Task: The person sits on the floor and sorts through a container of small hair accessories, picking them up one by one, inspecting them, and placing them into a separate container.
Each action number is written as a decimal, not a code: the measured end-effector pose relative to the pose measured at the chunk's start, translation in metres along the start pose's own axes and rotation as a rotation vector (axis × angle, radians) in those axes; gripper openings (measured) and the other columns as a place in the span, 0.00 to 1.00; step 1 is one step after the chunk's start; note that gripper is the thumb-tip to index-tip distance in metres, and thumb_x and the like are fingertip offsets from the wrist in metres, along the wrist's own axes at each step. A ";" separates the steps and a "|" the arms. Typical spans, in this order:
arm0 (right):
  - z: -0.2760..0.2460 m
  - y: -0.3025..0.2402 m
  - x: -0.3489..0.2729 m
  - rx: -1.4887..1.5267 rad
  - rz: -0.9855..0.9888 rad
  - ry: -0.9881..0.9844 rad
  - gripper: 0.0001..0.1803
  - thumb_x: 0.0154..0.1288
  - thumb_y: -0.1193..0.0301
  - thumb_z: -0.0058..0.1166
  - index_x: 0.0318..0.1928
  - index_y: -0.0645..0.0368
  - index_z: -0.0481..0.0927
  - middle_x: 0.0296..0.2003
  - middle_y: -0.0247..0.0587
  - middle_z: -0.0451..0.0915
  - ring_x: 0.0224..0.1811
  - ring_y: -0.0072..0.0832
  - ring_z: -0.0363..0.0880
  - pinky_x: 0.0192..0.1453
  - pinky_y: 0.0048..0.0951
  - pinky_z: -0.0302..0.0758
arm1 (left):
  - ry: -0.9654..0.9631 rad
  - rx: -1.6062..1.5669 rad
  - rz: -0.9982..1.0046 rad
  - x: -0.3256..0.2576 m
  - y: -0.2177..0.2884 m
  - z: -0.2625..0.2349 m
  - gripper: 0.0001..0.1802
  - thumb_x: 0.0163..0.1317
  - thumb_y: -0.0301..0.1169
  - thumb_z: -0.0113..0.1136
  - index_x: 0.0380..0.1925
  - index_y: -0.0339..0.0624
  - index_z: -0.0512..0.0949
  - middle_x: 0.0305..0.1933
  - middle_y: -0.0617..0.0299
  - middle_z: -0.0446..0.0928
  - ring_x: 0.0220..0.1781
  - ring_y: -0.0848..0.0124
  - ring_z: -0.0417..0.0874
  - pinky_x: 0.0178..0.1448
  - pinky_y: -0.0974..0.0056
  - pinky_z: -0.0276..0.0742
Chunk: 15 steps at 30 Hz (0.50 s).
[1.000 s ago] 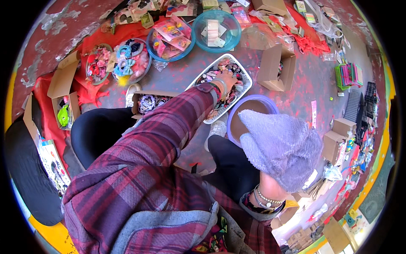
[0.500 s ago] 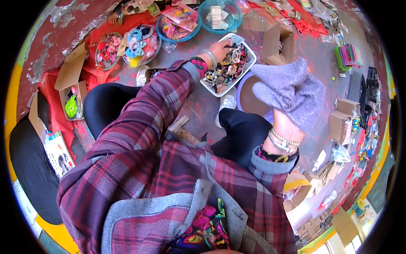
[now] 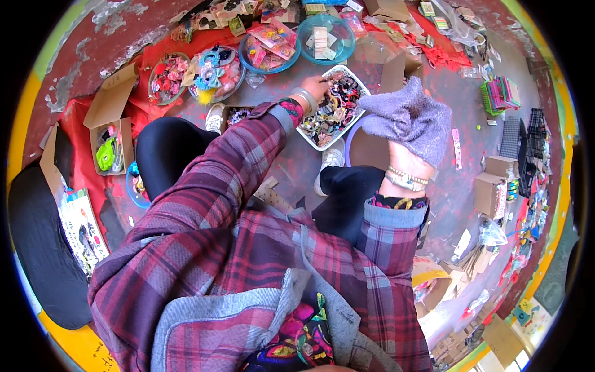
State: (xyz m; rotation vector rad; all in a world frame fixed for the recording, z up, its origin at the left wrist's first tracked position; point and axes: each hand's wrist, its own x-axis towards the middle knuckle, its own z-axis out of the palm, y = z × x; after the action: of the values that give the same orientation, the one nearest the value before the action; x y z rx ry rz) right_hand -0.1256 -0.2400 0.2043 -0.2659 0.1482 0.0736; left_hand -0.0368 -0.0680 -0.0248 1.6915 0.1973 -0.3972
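Note:
My left hand (image 3: 315,88) is closed over the left side of a white basket (image 3: 308,141), its fingertips partly hidden. Heaped in the basket are small hair ties and hair accessories (image 3: 339,102) in black, pink, tan and other colours. A fluffy grey-purple cloth (image 3: 412,121) is held up in my right hand (image 3: 406,158), to the right of the basket. It drapes over that hand, so the fingers are hidden. Behind the cloth, a purple-rimmed brown basin (image 3: 352,144) is partly covered.
Beyond the basket stand a teal bowl (image 3: 339,49), a blue bowl of pink packets (image 3: 271,46) and bowls of hair accessories (image 3: 217,77). Open cardboard boxes (image 3: 111,105) lie at the left, others (image 3: 493,186) at the right. A green crate (image 3: 494,98) holds colourful items.
The white basket and my left hand have shifted slightly nearer and left together. My right hand has moved a little left with the cloth, which has changed its folds.

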 end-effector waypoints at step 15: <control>0.008 0.072 0.014 -0.333 0.005 -0.098 0.13 0.62 0.65 0.42 0.42 0.60 0.70 0.37 0.42 0.74 0.41 0.31 0.72 0.44 0.32 0.69 | -0.242 -1.379 -0.002 -0.118 0.142 -0.081 0.12 0.62 0.28 0.42 0.41 0.30 0.68 0.46 0.44 0.70 0.49 0.55 0.73 0.56 0.51 0.68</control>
State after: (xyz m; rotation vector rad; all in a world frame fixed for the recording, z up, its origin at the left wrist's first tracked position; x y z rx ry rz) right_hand -0.1171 -0.1675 0.1911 -0.5931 0.0383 0.1163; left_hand -0.0835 0.0000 0.1595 0.2849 0.2142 -0.3258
